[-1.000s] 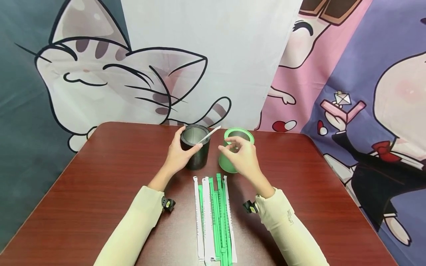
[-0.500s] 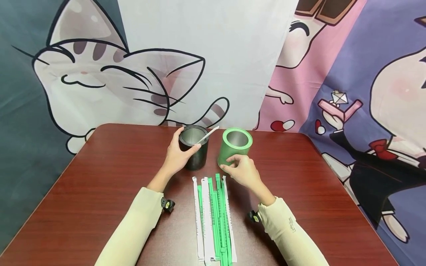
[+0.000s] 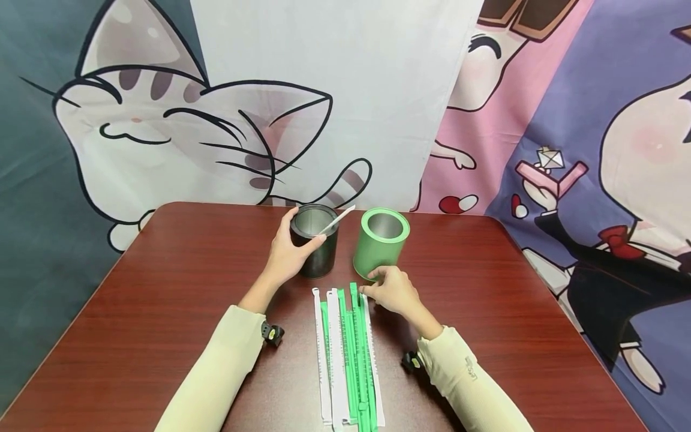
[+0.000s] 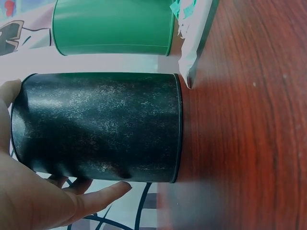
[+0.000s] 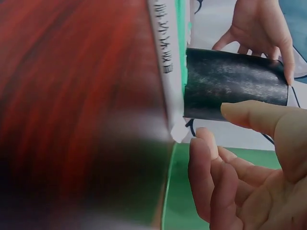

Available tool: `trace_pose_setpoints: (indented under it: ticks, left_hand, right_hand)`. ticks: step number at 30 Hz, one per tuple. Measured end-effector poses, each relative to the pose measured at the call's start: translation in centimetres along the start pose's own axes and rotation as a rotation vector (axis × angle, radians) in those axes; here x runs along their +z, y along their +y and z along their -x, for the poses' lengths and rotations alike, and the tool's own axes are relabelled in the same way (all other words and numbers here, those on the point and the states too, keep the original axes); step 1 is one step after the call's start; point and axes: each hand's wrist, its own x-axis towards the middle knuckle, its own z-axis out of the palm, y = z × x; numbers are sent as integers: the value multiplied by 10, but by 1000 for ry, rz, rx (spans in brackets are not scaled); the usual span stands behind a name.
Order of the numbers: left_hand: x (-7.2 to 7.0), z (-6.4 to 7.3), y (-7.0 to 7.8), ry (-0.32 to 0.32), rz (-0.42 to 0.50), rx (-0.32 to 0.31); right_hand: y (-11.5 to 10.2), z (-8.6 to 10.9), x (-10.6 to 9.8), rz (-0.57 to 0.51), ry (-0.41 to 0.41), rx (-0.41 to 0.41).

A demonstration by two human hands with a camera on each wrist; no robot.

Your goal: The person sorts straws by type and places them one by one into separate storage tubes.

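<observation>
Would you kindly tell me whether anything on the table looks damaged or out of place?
Only the black can stands out: its side shows pale, mottled patches, perhaps scuffs or just glare. It and the green can stand upright; no spill shows.

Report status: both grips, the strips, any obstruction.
Left grip holds black can. Right grip open at far end of rightmost white strip, nothing held. Green can just beyond, not blocking.
</observation>
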Motion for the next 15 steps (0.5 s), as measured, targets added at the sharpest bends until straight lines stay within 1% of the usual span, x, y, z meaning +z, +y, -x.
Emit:
trace_pose_setpoints:
  ticks: [7,15]
  left_hand:
    - [0,0,0,4,-5,11]
    - [1,0,0,5,-10,5]
  right_hand:
    - [7,-1,4,50,-26,22]
    - [12,-3,7,124,-61,16]
